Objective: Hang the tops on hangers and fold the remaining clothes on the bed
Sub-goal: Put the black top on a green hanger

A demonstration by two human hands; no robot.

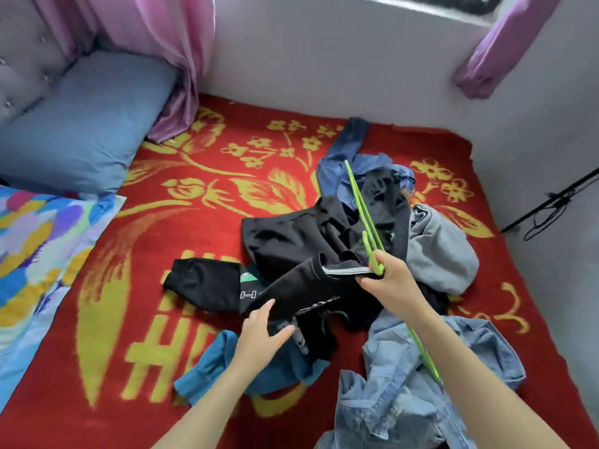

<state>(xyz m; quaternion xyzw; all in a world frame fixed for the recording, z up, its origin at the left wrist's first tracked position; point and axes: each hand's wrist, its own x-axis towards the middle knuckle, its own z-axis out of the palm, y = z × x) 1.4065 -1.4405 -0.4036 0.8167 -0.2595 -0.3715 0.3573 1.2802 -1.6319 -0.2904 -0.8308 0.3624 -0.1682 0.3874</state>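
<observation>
Your right hand (385, 283) is gripping a thin green plastic hanger (363, 209), seen nearly edge-on as narrow bars slanting up and away over the pile. One end is running back under your forearm. The same fingers are pinching the ribbed neckline of a soft black top (301, 286), which is hanging limp from that grip down to the bed. Your left hand (262, 332) is lying spread with straight fingers, touching the top's lower edge.

The rest of the clothes are lying in a crumpled heap. A pale, stiff denim jacket (405, 384) is bunching up just under your right arm. A smooth blue shirt (210, 364) is lying beneath your left wrist, and a grey fleecy garment (437, 251) is sitting rounded to the right. Dark jeans (343, 150) are trailing toward the wall, and more black cloth is lying in between.

All of it is resting on a plush red blanket (194, 222) woven with yellow flowers, which is covering the bed. A plain blue pillow (87, 124) is leaning on a grey tufted headboard (22, 69), and a pillow (32, 254) with a bright painted print is lying beside it. Pink curtains (175, 43) are hanging at a white wall.
</observation>
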